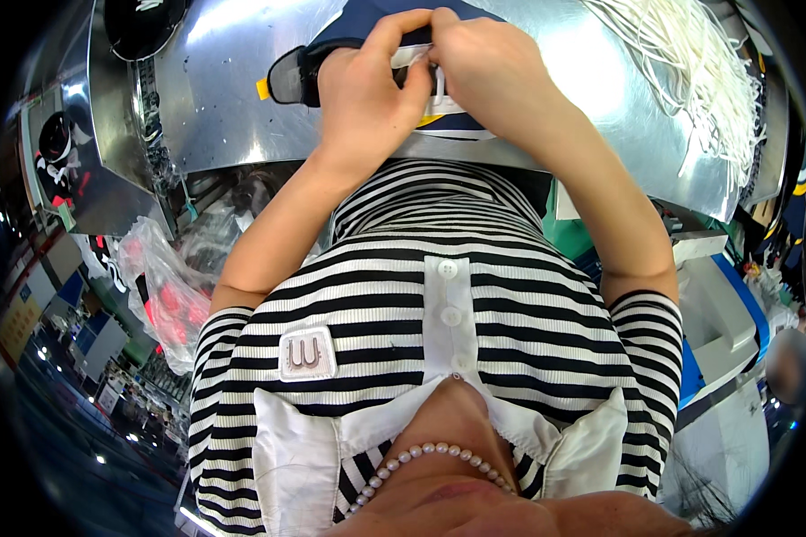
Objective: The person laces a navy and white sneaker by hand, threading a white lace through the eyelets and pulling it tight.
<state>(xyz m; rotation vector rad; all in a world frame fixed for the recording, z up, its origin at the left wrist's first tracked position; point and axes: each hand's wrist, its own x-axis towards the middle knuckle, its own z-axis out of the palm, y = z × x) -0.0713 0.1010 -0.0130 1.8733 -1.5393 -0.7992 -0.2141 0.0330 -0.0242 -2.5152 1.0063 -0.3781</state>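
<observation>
Both hands meet over a metal worktable at a navy shoe upper [358, 20] with black edging, a grey mesh-like end [288, 75] and a small yellow tab [262, 89]. My left hand [367, 103] is closed around the upper, its thumb and forefinger framing a white strip in the middle. Pinched together, the fingers of my right hand [493, 76] hold a white lace [439, 85] at that strip. Its fingertips touch those of my left hand. The fingers cover much of the upper's middle, and the lace's far end is hidden.
A large heap of loose white laces [690, 72] lies on the table [233, 116] at the right. A round black thing [143, 27] is at the far left. Clear plastic bags [166, 304] with red pieces hang below left. A white and blue container [716, 313] stands right.
</observation>
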